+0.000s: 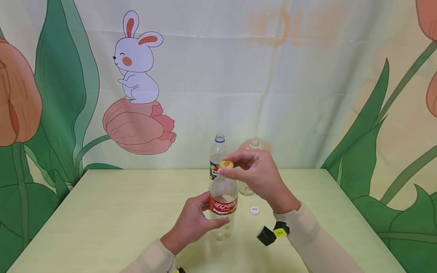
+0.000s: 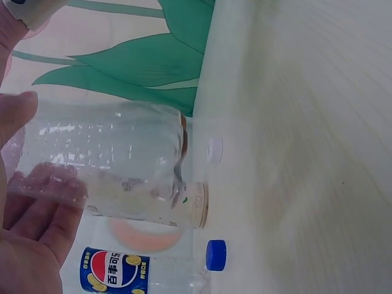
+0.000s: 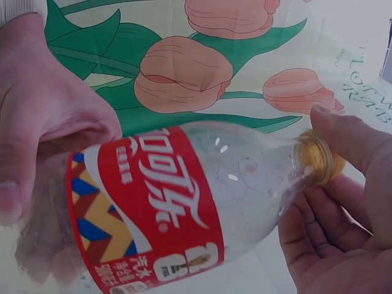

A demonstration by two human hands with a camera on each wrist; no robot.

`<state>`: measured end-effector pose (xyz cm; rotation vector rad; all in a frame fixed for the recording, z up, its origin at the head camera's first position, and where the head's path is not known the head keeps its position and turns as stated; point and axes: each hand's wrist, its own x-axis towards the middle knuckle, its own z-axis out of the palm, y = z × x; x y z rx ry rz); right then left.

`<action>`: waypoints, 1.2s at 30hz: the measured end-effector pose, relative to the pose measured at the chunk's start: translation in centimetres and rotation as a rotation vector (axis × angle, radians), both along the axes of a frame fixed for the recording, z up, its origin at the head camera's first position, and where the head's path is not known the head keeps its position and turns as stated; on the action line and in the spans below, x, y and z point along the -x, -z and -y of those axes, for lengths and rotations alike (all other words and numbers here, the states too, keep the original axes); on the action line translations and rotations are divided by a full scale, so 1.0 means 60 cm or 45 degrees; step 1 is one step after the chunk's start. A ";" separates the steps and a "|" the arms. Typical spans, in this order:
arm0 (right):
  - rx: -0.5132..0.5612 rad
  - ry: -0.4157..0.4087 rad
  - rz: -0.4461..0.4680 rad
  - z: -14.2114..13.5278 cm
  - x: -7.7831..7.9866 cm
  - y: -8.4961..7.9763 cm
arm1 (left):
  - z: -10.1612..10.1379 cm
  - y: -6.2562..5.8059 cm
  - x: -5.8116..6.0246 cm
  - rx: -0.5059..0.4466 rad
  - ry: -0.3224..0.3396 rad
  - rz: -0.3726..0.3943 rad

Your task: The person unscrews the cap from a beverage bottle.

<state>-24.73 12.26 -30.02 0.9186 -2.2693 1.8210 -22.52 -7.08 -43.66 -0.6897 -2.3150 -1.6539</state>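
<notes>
My left hand (image 1: 192, 220) grips a clear plastic soda bottle (image 3: 248, 174) with a red label (image 1: 223, 205) around its lower body. In the left wrist view the bottle's base appears raised off the table. At the bottle's mouth, my right hand (image 1: 263, 176) pinches a yellow-orange cap (image 1: 226, 164) between thumb and fingers. The right wrist view shows this cap (image 3: 329, 162) on the neck; how tightly it sits I cannot tell. Just behind stands an uncapped bottle with a dark blue label (image 1: 214, 168), partly hidden by the held one.
Another clear open bottle (image 1: 254, 145) stands behind my right hand, mostly covered by it. A white cap (image 1: 254, 210) lies on the pale table (image 1: 129, 216), right of the held bottle. The left wrist view shows a blue cap (image 2: 215, 255) on the table. A printed curtain (image 1: 211, 68) hangs behind.
</notes>
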 end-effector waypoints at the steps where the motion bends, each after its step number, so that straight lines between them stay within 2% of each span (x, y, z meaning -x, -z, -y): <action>1: -0.009 -0.015 0.003 0.000 0.001 0.000 | 0.001 0.000 0.000 -0.003 0.015 -0.001; 10: -0.052 -0.130 0.038 -0.009 0.013 0.000 | 0.005 0.002 0.002 0.002 0.069 0.005; 17: -0.042 -0.288 0.043 -0.017 0.028 0.005 | 0.007 0.004 0.004 0.015 0.080 0.003; 22: -0.028 -0.310 0.039 -0.016 0.031 0.009 | 0.007 0.006 0.004 0.013 0.075 -0.023; 25: -0.001 -0.249 0.030 -0.011 0.025 0.010 | 0.006 0.006 0.003 -0.002 0.065 -0.042; 31: 0.104 -0.026 0.013 0.005 -0.001 0.012 | 0.002 0.004 0.001 -0.017 0.037 -0.041; 36: 0.120 0.141 -0.016 0.017 -0.017 0.013 | -0.003 0.004 0.001 -0.022 0.022 -0.039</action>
